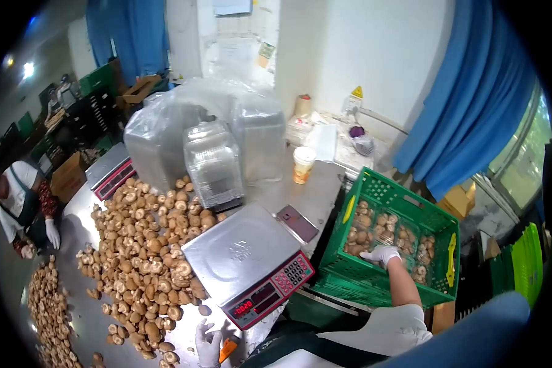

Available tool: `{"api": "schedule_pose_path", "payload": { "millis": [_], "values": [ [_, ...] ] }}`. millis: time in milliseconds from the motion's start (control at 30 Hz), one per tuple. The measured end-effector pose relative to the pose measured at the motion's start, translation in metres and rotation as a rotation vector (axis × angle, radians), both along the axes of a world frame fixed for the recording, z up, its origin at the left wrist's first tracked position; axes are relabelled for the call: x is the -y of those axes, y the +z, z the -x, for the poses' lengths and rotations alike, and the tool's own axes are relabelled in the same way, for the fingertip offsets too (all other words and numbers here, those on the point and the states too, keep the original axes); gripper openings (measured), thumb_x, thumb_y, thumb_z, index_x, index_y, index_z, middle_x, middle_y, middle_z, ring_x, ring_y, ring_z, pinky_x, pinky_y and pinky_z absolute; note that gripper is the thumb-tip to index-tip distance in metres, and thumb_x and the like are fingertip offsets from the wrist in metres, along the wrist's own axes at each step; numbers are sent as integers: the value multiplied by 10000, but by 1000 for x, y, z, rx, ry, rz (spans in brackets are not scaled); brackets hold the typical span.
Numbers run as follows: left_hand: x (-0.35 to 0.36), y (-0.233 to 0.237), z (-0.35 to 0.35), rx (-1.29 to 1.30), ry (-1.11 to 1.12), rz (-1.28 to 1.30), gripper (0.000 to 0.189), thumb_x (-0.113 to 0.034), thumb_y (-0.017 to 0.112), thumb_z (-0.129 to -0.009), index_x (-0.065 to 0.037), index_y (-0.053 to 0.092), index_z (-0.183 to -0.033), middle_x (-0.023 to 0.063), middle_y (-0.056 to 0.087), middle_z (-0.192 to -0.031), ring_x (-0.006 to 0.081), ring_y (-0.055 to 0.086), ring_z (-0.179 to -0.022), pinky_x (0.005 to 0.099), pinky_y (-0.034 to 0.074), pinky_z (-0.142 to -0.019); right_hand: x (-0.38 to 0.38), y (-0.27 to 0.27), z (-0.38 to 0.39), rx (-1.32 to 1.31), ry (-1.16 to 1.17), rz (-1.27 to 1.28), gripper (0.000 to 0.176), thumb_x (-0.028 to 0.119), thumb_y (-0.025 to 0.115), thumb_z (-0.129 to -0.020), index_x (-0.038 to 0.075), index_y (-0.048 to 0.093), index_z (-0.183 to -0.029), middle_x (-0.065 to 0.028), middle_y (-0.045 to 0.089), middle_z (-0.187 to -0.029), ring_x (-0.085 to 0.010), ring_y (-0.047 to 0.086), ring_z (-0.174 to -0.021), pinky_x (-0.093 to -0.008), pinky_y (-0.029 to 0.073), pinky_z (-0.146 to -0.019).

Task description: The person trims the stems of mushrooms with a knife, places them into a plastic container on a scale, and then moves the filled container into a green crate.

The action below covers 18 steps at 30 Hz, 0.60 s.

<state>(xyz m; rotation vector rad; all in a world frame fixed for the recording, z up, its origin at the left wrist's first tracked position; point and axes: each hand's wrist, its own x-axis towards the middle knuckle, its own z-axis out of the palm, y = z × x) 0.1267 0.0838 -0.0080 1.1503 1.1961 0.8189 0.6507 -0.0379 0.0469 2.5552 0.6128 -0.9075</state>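
My right hand [383, 254], in a white glove, reaches into a green plastic crate [405, 208] over clear trays of brown mushrooms [385, 228]. One digit stretches out to the left across the near trays; part of the hand is hidden from view. At the table's near edge is my left hand [208, 345], also gloved, its fingers apart and nothing in them. Close beside it lies an orange object [228, 349]. A digital scale [239, 245] stands between my hands, its steel plate bare and its red display lit.
A large heap of loose mushrooms [147, 257] covers the table's left side. Stacked clear trays [213, 162] in plastic wrap stand behind the scale, near a phone [297, 223] and a paper cup [303, 164]. A co-worker [27, 202] is at far left, beside a second scale [111, 175].
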Motion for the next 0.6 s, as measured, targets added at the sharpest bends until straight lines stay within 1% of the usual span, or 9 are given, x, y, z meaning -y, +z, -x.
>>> {"api": "schedule_pose_path", "payload": {
  "millis": [33, 67, 133, 200, 267, 333, 433, 533, 600],
  "values": [
    [6, -11, 4, -37, 14, -93, 554, 24, 609, -752, -38, 411, -1267, 107, 511, -1039, 129, 548, -809, 228, 474, -679, -12, 5, 1, 233, 124, 34, 767, 712, 491, -727, 49, 632, -1085, -119, 593, -1163, -265, 571, -1058, -363, 466, -808],
    [10, -18, 7, -77, 31, -186, 555, 22, 613, -753, -34, 410, -1266, 108, 511, -1041, 128, 546, -812, 232, 473, -689, -30, 19, 4, 325, 154, -60, 678, 661, 524, -734, 66, 654, -1029, -115, 634, -1066, -273, 604, -975, -412, 490, -732],
    [8, -9, 21, -26, 68, -11, 537, 5, 620, -759, -29, 419, -1256, 114, 525, -1052, 140, 554, -834, 243, 477, -730, -76, 62, 35, 408, 260, -432, 605, 557, 566, -751, 35, 611, -1053, -151, 645, -949, -324, 616, -882, -396, 476, -757],
    [12, -8, 27, -47, 134, -8, 533, 2, 621, -760, -29, 421, -1254, 115, 527, -1055, 142, 556, -837, 244, 478, -733, -124, 73, 61, 397, 590, -1016, 474, 433, 568, -799, 36, 602, -1056, -139, 628, -964, -328, 584, -926, -402, 461, -788],
    [18, -11, 35, -65, 192, -12, 529, -1, 621, -762, -29, 423, -1252, 116, 529, -1057, 144, 557, -840, 245, 479, -736, -175, 98, 104, 202, 809, -1255, 399, 350, 553, -832, 17, 591, -1050, -144, 621, -982, -315, 569, -939, -393, 444, -828],
    [25, -15, 44, -74, 258, -15, 525, -4, 621, -763, -29, 425, -1249, 118, 531, -1060, 146, 559, -844, 246, 480, -739, -228, 103, 134, 38, 994, -1420, 330, 283, 537, -849, 11, 587, -1029, -152, 601, -1024, -314, 545, -983, -385, 427, -862],
    [38, -20, 59, -90, 371, -12, 519, -8, 621, -766, -29, 428, -1246, 119, 534, -1063, 149, 561, -849, 247, 481, -744, -308, 101, 171, -30, 1105, -1587, 273, 223, 525, -849, -3, 579, -991, -168, 589, -1013, -328, 532, -990, -390, 422, -869],
    [55, -28, 73, -93, 495, -4, 513, -13, 621, -768, -29, 430, -1243, 121, 537, -1067, 152, 563, -854, 249, 482, -749, -383, 81, 180, 332, 1177, -1582, 276, 203, 513, -862, 14, 578, -1053, -185, 578, -1085, -340, 522, -1032, -406, 406, -914],
    [68, -33, 81, -94, 587, -3, 508, -16, 621, -770, -29, 432, -1241, 122, 539, -1070, 154, 564, -857, 249, 483, -752, -423, 62, 170, 375, 1090, -1542, 298, 233, 464, -858, 55, 580, -1067, -148, 602, -1061, -325, 545, -992, -441, 403, -887]
  ]
}}
